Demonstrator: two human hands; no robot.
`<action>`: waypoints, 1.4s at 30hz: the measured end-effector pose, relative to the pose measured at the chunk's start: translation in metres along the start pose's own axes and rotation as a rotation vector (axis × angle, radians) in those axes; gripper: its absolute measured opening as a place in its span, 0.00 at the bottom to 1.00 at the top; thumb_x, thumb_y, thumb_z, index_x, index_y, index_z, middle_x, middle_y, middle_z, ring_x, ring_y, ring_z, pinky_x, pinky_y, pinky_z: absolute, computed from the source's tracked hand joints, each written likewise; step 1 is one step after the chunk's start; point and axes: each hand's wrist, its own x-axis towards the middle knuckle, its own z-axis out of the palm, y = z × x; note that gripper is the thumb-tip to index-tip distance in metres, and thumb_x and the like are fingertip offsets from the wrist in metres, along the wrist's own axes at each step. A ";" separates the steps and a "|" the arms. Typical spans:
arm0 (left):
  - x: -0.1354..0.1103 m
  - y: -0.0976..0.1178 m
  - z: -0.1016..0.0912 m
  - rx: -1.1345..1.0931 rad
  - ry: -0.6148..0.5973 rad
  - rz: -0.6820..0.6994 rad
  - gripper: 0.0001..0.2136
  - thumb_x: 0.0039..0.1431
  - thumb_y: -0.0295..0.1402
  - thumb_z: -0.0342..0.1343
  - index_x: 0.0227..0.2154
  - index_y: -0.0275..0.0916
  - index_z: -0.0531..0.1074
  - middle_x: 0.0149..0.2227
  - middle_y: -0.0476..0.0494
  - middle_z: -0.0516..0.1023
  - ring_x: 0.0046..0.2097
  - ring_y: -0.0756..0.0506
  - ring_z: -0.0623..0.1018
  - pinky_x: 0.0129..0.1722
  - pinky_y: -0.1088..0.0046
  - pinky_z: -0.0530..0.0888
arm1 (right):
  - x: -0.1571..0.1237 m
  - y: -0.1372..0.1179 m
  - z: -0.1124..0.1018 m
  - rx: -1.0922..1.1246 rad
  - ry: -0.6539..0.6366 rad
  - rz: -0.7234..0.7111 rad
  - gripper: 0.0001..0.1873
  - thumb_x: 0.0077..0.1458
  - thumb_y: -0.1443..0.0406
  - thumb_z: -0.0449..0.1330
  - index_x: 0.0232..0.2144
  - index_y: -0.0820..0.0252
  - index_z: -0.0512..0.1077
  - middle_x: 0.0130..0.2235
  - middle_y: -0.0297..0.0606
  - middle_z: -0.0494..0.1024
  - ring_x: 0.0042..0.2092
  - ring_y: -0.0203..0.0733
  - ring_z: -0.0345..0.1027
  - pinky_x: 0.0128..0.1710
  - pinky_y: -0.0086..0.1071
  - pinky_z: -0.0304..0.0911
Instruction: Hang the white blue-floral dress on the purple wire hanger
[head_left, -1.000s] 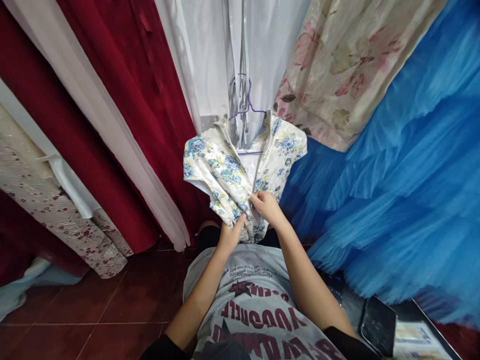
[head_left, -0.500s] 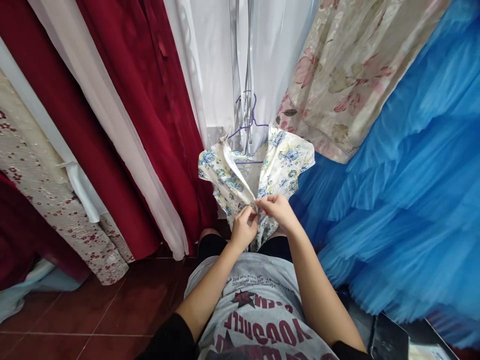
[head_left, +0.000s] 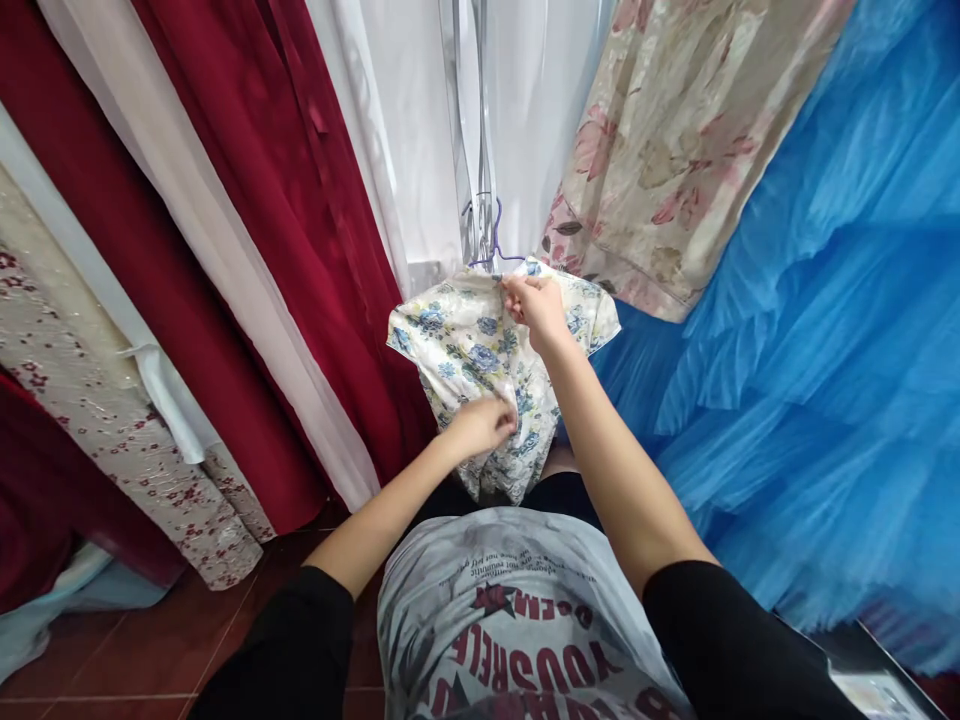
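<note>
A white short-sleeved blouse (head_left: 480, 325) with blue and yellow flowers hangs on a thin purple hanger (head_left: 496, 240). Its opening is drawn together up to the neckline. At the top of that opening, my right hand (head_left: 531, 305) is closed in a pinch; the small piece between the fingertips is mostly hidden. Lower down, my left hand (head_left: 481, 428) has its fingers curled together on the blouse along the same line, slightly blurred. The garment's lower end reaches my lap.
Long dark red cloth (head_left: 300, 300) hangs to the left, beside a pale patterned garment (head_left: 172, 480). White fabric (head_left: 420, 130) falls behind the hanger. On the right are a beige floral garment (head_left: 652, 170) and ruffled blue tulle (head_left: 810, 400). Red tiles (head_left: 142, 640) cover the floor.
My right hand has moved up from mid-blouse to the neckline, and the V-shaped opening has closed behind it. My left hand remains low on the blouse.
</note>
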 end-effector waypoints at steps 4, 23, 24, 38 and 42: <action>0.038 -0.007 -0.073 -0.155 0.539 0.037 0.13 0.70 0.31 0.46 0.53 0.41 0.69 0.37 0.44 0.79 0.35 0.45 0.78 0.38 0.68 0.72 | -0.015 0.008 -0.006 -0.046 -0.024 -0.033 0.12 0.56 0.65 0.61 0.22 0.59 0.68 0.15 0.27 0.65 0.16 0.29 0.51 0.17 0.25 0.46; 0.060 -0.117 -0.135 -1.075 1.133 -0.466 0.16 0.72 0.40 0.50 0.29 0.37 0.66 0.27 0.52 0.70 0.36 0.51 0.73 0.42 0.70 0.70 | -0.062 0.084 -0.025 -0.210 -0.062 0.133 0.13 0.45 0.61 0.66 0.16 0.59 0.69 0.14 0.27 0.65 0.18 0.31 0.52 0.19 0.27 0.48; 0.052 -0.119 -0.118 -1.108 1.096 -0.499 0.17 0.72 0.42 0.50 0.30 0.36 0.67 0.28 0.51 0.71 0.35 0.50 0.73 0.40 0.69 0.71 | -0.067 0.089 -0.024 -0.183 -0.053 0.162 0.14 0.46 0.61 0.67 0.17 0.59 0.69 0.14 0.27 0.65 0.18 0.31 0.52 0.19 0.27 0.48; 0.058 0.005 0.020 -1.299 0.561 -0.143 0.17 0.56 0.48 0.64 0.33 0.38 0.73 0.35 0.46 0.77 0.41 0.46 0.78 0.48 0.69 0.73 | -0.082 0.110 -0.100 -0.066 0.440 0.318 0.17 0.69 0.54 0.55 0.50 0.60 0.73 0.49 0.42 0.78 0.46 0.44 0.74 0.44 0.39 0.73; 0.058 0.031 0.003 -1.113 0.567 0.050 0.15 0.61 0.46 0.61 0.35 0.38 0.75 0.35 0.47 0.77 0.40 0.47 0.76 0.46 0.72 0.72 | -0.089 0.093 -0.085 -0.054 0.145 0.358 0.26 0.64 0.43 0.53 0.35 0.58 0.76 0.32 0.38 0.80 0.34 0.43 0.75 0.35 0.32 0.71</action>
